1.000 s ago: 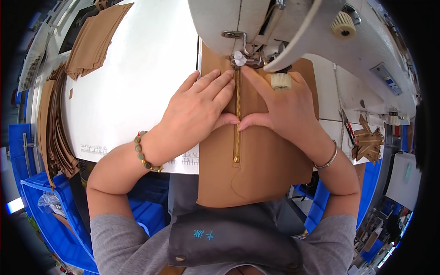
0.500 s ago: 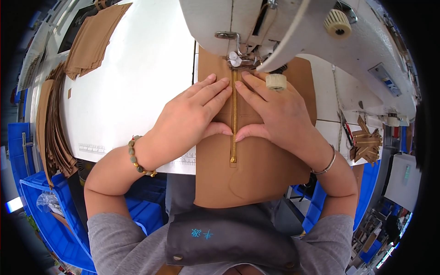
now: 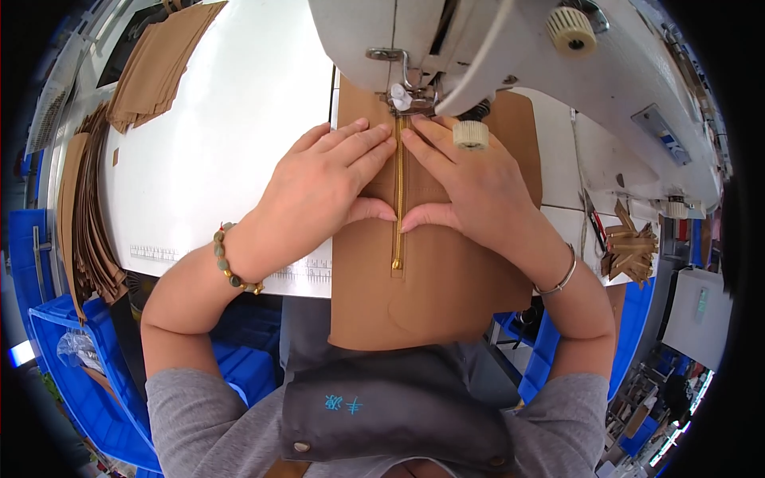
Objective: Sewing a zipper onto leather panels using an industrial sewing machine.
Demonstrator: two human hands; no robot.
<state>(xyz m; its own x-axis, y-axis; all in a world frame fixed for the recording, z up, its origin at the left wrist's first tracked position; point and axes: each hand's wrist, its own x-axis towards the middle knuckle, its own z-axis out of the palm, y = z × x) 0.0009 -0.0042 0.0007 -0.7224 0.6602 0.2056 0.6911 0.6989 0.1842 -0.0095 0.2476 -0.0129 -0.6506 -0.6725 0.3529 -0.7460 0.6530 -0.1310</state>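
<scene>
A white sewing machine (image 3: pixel 510 56) fills the top of the view over a white table (image 3: pixel 231 135). A tan leather panel (image 3: pixel 446 295) lies on the table under the machine's head, its near edge hanging over toward the person's lap. The left hand (image 3: pixel 319 191) and right hand (image 3: pixel 470 183) lie open and flat on the panel, gripping nothing, 1 on each side of a gold zipper (image 3: pixel 398 199). The zipper's far end sits at the presser foot (image 3: pixel 410 102). Judging by this, most of the zipper's length is yet to pass under the needle. Stacks of tan cut pieces (image 3: pixel 155 60) rest at the table's far left.
</scene>
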